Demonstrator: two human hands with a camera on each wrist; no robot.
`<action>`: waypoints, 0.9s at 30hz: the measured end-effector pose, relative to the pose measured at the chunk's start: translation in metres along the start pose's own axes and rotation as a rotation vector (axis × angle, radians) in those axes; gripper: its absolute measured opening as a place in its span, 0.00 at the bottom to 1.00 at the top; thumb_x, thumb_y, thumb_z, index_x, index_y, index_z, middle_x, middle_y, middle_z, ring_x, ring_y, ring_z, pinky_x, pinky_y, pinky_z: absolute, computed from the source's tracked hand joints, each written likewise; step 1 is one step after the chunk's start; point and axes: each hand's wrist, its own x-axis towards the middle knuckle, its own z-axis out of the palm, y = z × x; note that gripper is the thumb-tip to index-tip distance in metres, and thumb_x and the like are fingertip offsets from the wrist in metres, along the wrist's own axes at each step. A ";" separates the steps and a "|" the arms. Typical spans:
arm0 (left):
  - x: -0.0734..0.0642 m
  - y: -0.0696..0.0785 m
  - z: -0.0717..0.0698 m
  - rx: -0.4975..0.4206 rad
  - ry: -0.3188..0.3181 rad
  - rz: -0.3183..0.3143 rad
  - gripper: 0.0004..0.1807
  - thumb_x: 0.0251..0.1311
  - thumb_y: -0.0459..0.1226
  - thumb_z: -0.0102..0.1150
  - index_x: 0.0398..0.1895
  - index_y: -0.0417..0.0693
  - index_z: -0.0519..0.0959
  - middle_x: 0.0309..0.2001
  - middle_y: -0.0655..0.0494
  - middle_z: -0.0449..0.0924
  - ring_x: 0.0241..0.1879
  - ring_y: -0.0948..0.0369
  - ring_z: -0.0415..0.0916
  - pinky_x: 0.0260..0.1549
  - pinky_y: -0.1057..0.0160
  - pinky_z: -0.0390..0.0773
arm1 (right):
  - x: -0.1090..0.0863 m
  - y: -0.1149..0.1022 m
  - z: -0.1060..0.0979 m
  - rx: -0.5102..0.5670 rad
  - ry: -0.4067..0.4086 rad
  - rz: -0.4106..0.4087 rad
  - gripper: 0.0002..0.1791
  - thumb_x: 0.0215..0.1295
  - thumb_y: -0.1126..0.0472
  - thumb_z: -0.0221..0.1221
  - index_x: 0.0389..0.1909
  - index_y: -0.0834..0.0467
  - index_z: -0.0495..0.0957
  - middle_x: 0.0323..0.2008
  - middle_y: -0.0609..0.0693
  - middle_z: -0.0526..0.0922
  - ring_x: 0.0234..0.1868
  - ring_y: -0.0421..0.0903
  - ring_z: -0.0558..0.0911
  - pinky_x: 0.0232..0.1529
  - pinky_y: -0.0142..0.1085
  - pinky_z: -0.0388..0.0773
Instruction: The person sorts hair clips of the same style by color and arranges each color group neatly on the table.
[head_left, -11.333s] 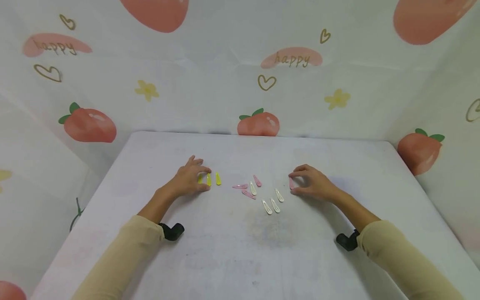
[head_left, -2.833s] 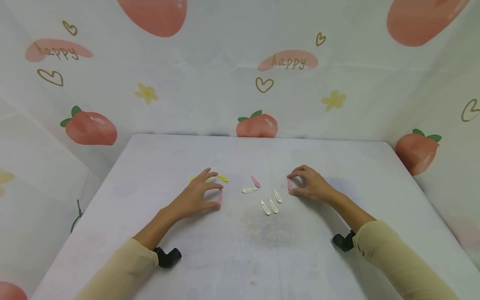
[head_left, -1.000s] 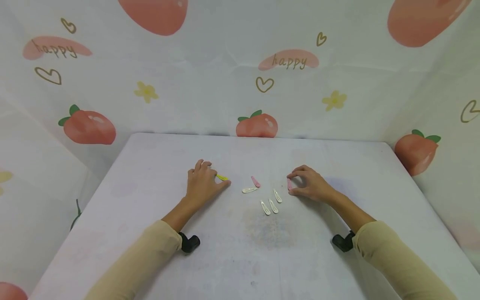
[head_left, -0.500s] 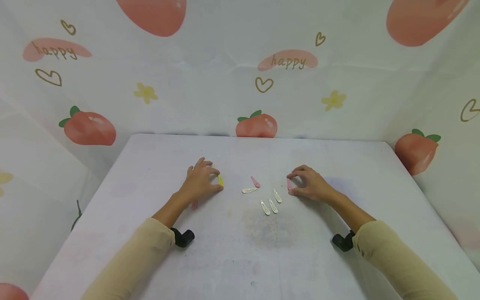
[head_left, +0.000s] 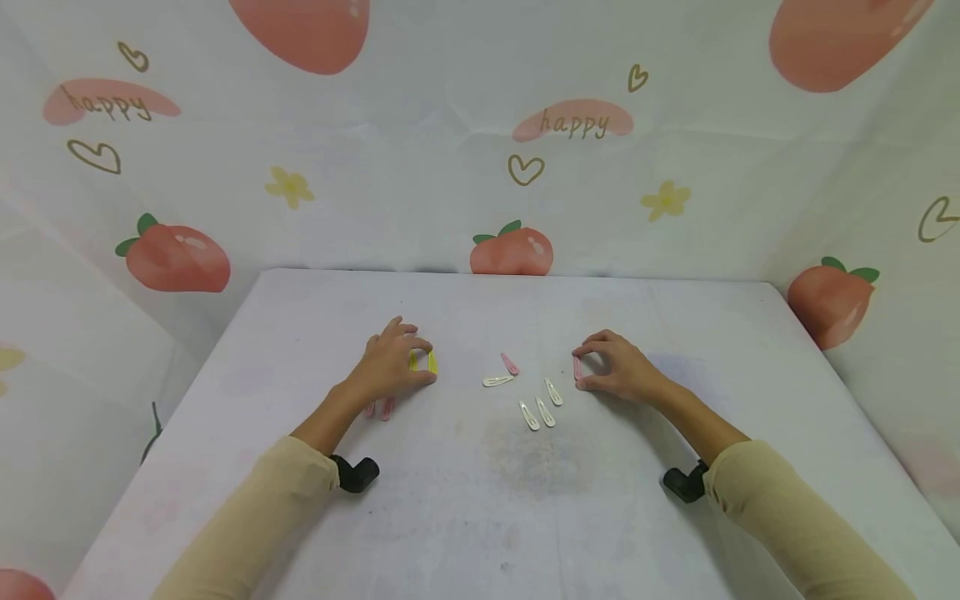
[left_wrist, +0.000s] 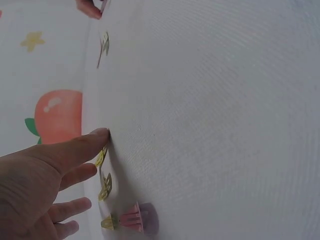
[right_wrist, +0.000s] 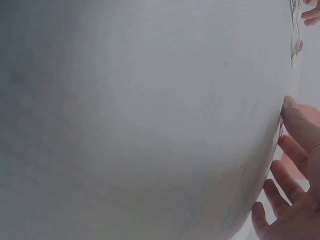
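Note:
In the head view my left hand (head_left: 390, 363) pinches a yellow snap hair clip (head_left: 432, 362) end to end between thumb and index finger. Just left of it is another yellow clip (head_left: 413, 361), partly covered by the hand. Two pink clips (head_left: 387, 408) lie beside the left wrist, the farther one partly hidden. My right hand (head_left: 626, 367) holds a pink hair clip (head_left: 577, 367) by its ends at the right. Between the hands lie a pink clip (head_left: 510, 363) and a white clip (head_left: 498, 381), close together. The left wrist view shows the left thumb tip right at the yellow clip (left_wrist: 101, 157).
Several more white hair clips (head_left: 545, 412) lie slanted nearer the middle front, left of the right hand. A white-covered table (head_left: 480, 517) bears everything. Behind it hangs a peach-print cloth (head_left: 420, 125). Each sleeve cuff carries a black wrist camera (head_left: 358, 474).
Two pink clips have gone from the middle to beside my left wrist. My left hand has straightened the tilted yellow clip and drawn it left. My right hand keeps its place.

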 end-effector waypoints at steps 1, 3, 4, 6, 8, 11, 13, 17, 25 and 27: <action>0.000 0.000 0.000 -0.002 0.002 0.001 0.25 0.53 0.47 0.72 0.52 0.45 0.84 0.65 0.36 0.70 0.73 0.36 0.50 0.60 0.29 0.60 | 0.000 0.000 0.000 -0.001 0.001 0.000 0.27 0.54 0.57 0.74 0.54 0.64 0.81 0.55 0.62 0.75 0.60 0.63 0.72 0.63 0.60 0.65; 0.000 0.001 -0.001 -0.017 0.012 -0.002 0.27 0.52 0.48 0.73 0.53 0.44 0.84 0.66 0.36 0.69 0.73 0.36 0.50 0.60 0.30 0.60 | 0.000 0.000 -0.001 -0.003 0.001 0.001 0.27 0.54 0.57 0.74 0.54 0.64 0.81 0.55 0.62 0.75 0.60 0.62 0.72 0.63 0.60 0.66; 0.001 0.002 0.000 -0.024 0.023 0.000 0.28 0.51 0.48 0.73 0.54 0.44 0.83 0.66 0.36 0.69 0.73 0.36 0.50 0.60 0.30 0.60 | 0.000 0.000 -0.001 -0.002 0.002 0.003 0.27 0.54 0.57 0.74 0.54 0.64 0.81 0.55 0.62 0.75 0.60 0.62 0.72 0.63 0.60 0.66; 0.003 0.007 0.001 -0.028 0.051 0.010 0.30 0.51 0.49 0.74 0.56 0.43 0.82 0.67 0.36 0.69 0.73 0.37 0.51 0.60 0.31 0.61 | 0.000 0.000 -0.001 -0.002 0.002 0.006 0.27 0.53 0.57 0.74 0.54 0.63 0.81 0.55 0.62 0.75 0.60 0.62 0.72 0.63 0.60 0.66; 0.006 0.014 0.005 -0.043 0.075 0.025 0.32 0.52 0.50 0.73 0.57 0.43 0.81 0.67 0.38 0.69 0.73 0.39 0.52 0.61 0.32 0.61 | 0.000 0.000 -0.001 -0.002 0.001 0.009 0.27 0.54 0.56 0.74 0.54 0.63 0.81 0.54 0.61 0.75 0.60 0.62 0.72 0.63 0.60 0.66; 0.013 0.031 0.015 -0.056 0.089 0.075 0.31 0.55 0.52 0.70 0.57 0.42 0.81 0.66 0.39 0.70 0.72 0.40 0.55 0.62 0.34 0.62 | 0.000 0.000 -0.001 0.000 -0.002 0.015 0.27 0.54 0.57 0.74 0.54 0.63 0.81 0.55 0.61 0.75 0.60 0.62 0.72 0.63 0.60 0.66; 0.017 0.044 0.023 -0.077 0.080 0.103 0.30 0.56 0.53 0.69 0.57 0.42 0.82 0.66 0.40 0.70 0.72 0.42 0.56 0.63 0.36 0.63 | 0.000 0.000 -0.002 0.000 -0.003 0.016 0.27 0.54 0.57 0.74 0.54 0.63 0.81 0.55 0.61 0.75 0.60 0.62 0.72 0.63 0.60 0.66; 0.028 0.065 0.038 -0.052 0.069 0.131 0.31 0.57 0.55 0.68 0.56 0.43 0.82 0.64 0.42 0.72 0.71 0.46 0.60 0.61 0.40 0.67 | -0.001 -0.001 -0.002 0.006 -0.003 0.020 0.27 0.54 0.57 0.74 0.54 0.63 0.81 0.55 0.62 0.75 0.60 0.62 0.72 0.63 0.61 0.65; 0.039 0.086 0.053 0.034 0.068 0.067 0.30 0.58 0.58 0.64 0.53 0.45 0.84 0.62 0.45 0.73 0.68 0.51 0.61 0.59 0.41 0.68 | -0.001 -0.001 -0.001 0.011 -0.006 0.028 0.28 0.54 0.56 0.74 0.54 0.63 0.81 0.55 0.62 0.75 0.61 0.63 0.71 0.63 0.61 0.65; 0.039 0.088 0.055 0.031 0.079 0.047 0.30 0.58 0.58 0.64 0.53 0.46 0.84 0.62 0.46 0.74 0.68 0.51 0.61 0.59 0.41 0.67 | -0.001 -0.002 -0.001 0.012 -0.007 0.029 0.28 0.54 0.56 0.74 0.54 0.63 0.81 0.55 0.62 0.75 0.61 0.63 0.71 0.63 0.61 0.65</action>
